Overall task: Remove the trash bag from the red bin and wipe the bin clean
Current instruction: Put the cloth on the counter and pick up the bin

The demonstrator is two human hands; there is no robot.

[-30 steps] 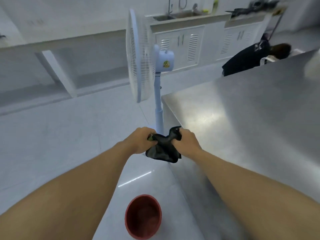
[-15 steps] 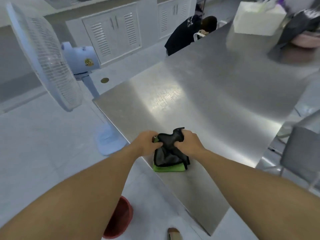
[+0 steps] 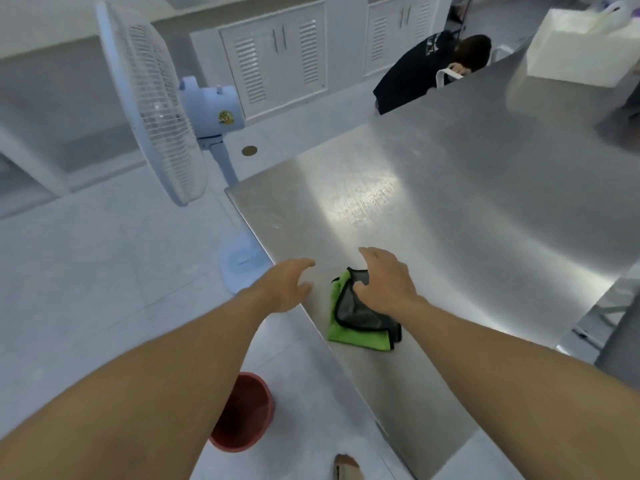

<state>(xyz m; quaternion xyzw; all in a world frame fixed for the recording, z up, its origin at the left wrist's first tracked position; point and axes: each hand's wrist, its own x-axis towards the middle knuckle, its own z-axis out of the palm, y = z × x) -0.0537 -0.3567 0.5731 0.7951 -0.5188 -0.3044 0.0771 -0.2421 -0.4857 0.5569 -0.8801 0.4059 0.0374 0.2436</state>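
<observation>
A red bin stands on the floor beside the steel table, partly hidden by my left forearm; its visible inside looks bare. On the table near its left edge lies a green cloth with a folded dark grey-black piece on top; I cannot tell whether that piece is the trash bag. My right hand is open with fingers spread, over the far end of this bundle. My left hand is open at the table's edge, just left of the bundle and apart from it.
A pale blue standing fan stands on the floor left of the table's corner. A person in dark clothes sits at the far side. A white bag rests on the far table end. My shoe is near the bin.
Both hands carried the dark bundle to the table, set it down by the edge and let go; both are now open. The view swung right, over the table.
</observation>
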